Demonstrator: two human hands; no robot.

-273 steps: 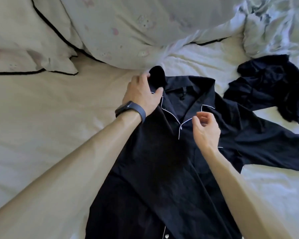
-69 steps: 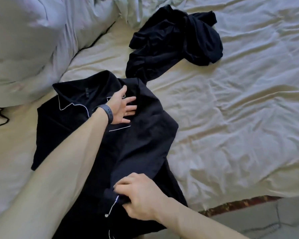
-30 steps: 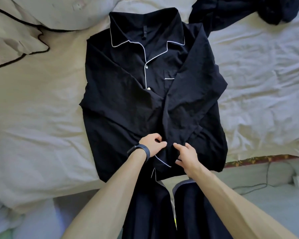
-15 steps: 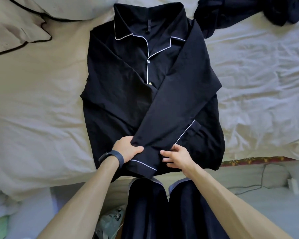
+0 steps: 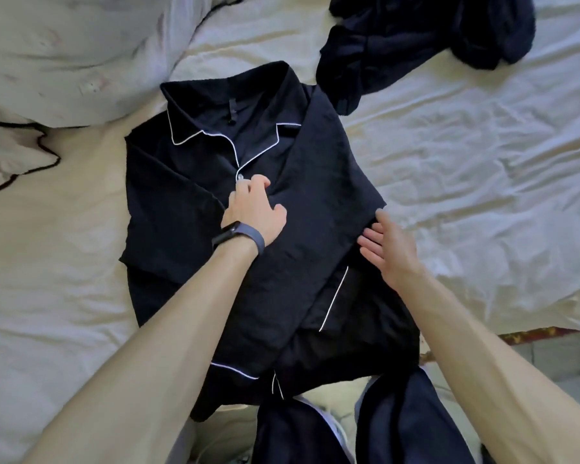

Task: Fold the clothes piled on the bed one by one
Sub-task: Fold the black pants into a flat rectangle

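Note:
A dark navy pyjama shirt point(image 5: 315, 182) with white piping lies face up on the bed, collar away from me, both sleeves folded across its front. My left hand point(image 5: 257, 207), with a dark band on the wrist, lies on the chest of the shirt near the top button, fingers bent onto the cloth. My right hand point(image 5: 387, 247) is open, palm turned left, at the shirt's right edge where the folded sleeve bends. A crumpled heap of dark clothes point(image 5: 422, 38) lies beyond the shirt at the upper right.
The bed point(image 5: 482, 169) is covered by a creased white sheet. Pillows point(image 5: 64, 51) with black piping sit at the upper left. The bed's near edge and a strip of floor point(image 5: 556, 356) show at lower right. My dark-trousered legs point(image 5: 349, 433) stand against the bed.
Both hands left the cuffs near the hem. The left moved up to the chest, the right went out to the shirt's right side. The view shifted closer and leftward.

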